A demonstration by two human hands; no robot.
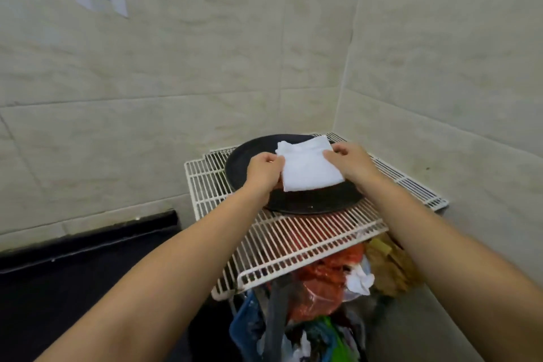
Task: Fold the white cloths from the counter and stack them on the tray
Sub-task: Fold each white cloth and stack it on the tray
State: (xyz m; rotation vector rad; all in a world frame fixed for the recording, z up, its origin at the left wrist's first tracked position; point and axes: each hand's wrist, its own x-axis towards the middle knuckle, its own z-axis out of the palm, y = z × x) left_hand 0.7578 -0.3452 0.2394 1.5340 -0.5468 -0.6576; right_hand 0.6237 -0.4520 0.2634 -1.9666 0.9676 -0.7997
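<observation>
A folded white cloth (308,167) is held just over a round black tray (317,203) in the tiled corner. My left hand (264,172) pinches the cloth's left edge. My right hand (349,161) grips its right edge from above. I cannot tell whether the cloth's underside touches the tray or whether other cloths lie beneath it. A second layer of white cloth shows at the far edge.
The tray rests on a white wire rack (293,244) that juts out from the corner. Under the rack hangs a heap of coloured plastic bags (323,288). A black counter (73,273) runs along the left. Tiled walls close in behind and to the right.
</observation>
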